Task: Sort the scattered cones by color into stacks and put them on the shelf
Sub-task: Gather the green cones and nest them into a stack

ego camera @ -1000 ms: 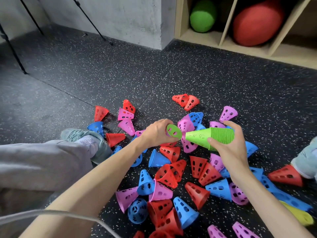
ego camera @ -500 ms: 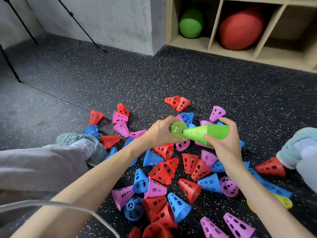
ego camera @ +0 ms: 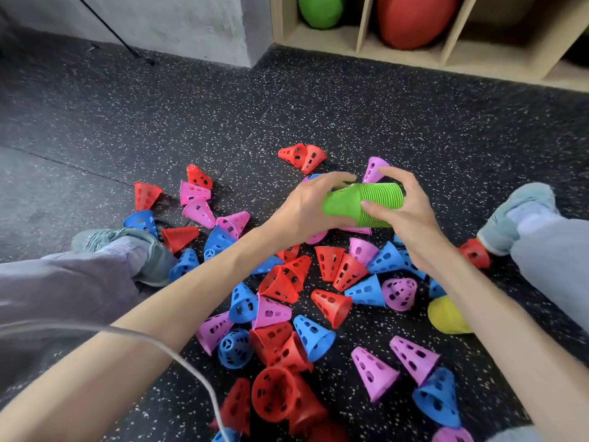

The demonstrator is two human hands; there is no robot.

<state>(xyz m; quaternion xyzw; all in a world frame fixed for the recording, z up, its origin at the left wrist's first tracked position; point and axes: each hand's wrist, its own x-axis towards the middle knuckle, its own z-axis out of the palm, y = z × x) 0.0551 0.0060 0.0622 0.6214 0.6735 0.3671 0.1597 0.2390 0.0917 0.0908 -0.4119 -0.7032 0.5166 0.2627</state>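
A stack of green cones [ego camera: 371, 204] lies sideways in the air above the pile. My right hand [ego camera: 401, 212] grips its ribbed wide end. My left hand [ego camera: 307, 207] wraps the narrow end, where the last green cone now sits on the stack. Below, several red cones [ego camera: 331, 303], blue cones [ego camera: 314, 336] and pink cones [ego camera: 373, 373] lie scattered on the black speckled floor. A yellow stack [ego camera: 446, 317] lies on the floor under my right forearm. The wooden shelf [ego camera: 360, 36] stands at the top right.
A green ball [ego camera: 320, 11] and a red ball [ego camera: 417, 19] fill two shelf compartments. My legs and grey shoes [ego camera: 149, 250] flank the pile left and right. A grey concrete wall [ego camera: 178, 23] and a tripod leg stand at the back left. A white cable crosses my left forearm.
My left hand brought the single green cone onto the tip of the stack and now covers that end. The camera has moved closer to the shelf.
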